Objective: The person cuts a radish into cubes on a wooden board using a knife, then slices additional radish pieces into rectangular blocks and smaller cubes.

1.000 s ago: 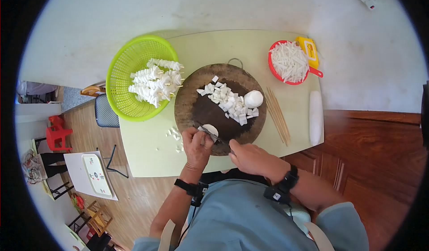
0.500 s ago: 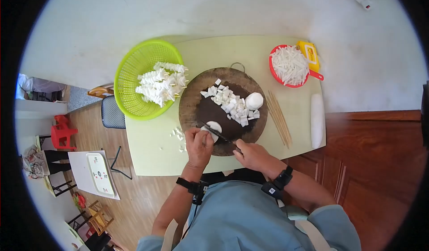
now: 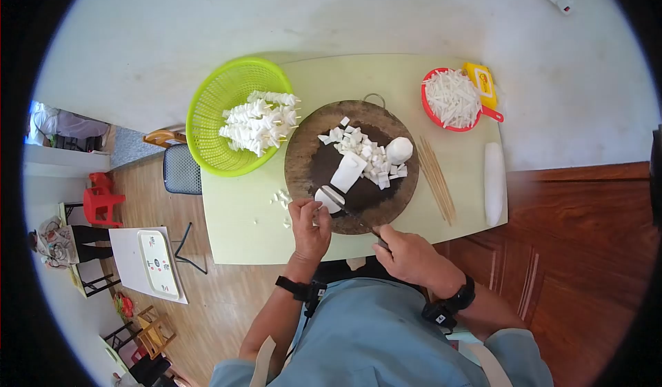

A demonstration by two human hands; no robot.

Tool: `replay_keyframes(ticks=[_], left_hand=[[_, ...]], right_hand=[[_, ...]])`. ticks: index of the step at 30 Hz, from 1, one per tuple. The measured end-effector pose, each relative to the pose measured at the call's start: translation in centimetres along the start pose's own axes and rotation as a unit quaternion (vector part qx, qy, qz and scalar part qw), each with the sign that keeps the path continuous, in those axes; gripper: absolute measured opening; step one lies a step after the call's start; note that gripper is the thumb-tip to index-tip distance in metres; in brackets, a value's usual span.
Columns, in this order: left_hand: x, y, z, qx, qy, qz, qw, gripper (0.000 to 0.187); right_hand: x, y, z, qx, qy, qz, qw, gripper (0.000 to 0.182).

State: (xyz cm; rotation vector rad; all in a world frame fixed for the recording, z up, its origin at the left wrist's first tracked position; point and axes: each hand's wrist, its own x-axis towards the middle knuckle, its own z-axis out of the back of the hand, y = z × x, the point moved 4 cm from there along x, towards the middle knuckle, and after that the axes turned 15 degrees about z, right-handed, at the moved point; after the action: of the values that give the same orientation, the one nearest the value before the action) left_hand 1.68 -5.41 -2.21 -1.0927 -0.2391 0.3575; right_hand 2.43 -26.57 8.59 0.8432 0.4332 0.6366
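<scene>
My left hand (image 3: 310, 230) has its fingers curled onto a cut piece of white radish (image 3: 326, 201) at the near edge of a round wooden chopping board (image 3: 301, 154). Gripped by its handle in my right hand (image 3: 414, 256), a knife (image 3: 357, 217) points left, its blade at the radish piece. Just beyond lies a flat radish slab (image 3: 349, 171). Diced radish (image 3: 355, 146) is heaped across the far part of the board, with a rounded radish chunk (image 3: 399, 150) at its right end. Small radish scraps (image 3: 281, 198) lie on the table left of the board.
A green basket (image 3: 198, 128) with skewered white pieces (image 3: 258, 121) stands left. To the right are wooden skewers (image 3: 436, 180), a whole radish (image 3: 493, 184), a red strainer (image 3: 429, 115) of white strips and a yellow packet (image 3: 483, 84). A person (image 3: 58, 242) stands far left.
A flat radish slab now lies on the board between the held piece and the diced heap. My right hand and the knife have shifted right and slightly nearer. The view has shifted a little.
</scene>
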Motion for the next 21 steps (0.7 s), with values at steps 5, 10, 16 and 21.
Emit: replay_keyframes(ticks=[5,10,16,21], left_hand=[[0.3,-0.8,0.0,0.031,0.007,-0.013,0.999,0.024],[0.4,-1.1,0.2,0.052,0.015,-0.026,0.998,0.024],[0.4,-0.6,-0.1,0.049,0.011,-0.002,0.999,0.025],[0.7,-0.8,-0.2,0.070,0.011,0.009,0.997,0.026]], right_hand=[[-0.2,1.1,-0.4,-0.027,0.039,-0.012,0.999,0.023],[-0.4,1.3,-1.0,-0.034,0.049,-0.015,0.998,0.023],[-0.4,1.7,-0.8,-0.034,0.060,-0.017,0.997,0.024],[-0.3,1.7,-0.6,-0.030,0.067,-0.007,0.997,0.024]])
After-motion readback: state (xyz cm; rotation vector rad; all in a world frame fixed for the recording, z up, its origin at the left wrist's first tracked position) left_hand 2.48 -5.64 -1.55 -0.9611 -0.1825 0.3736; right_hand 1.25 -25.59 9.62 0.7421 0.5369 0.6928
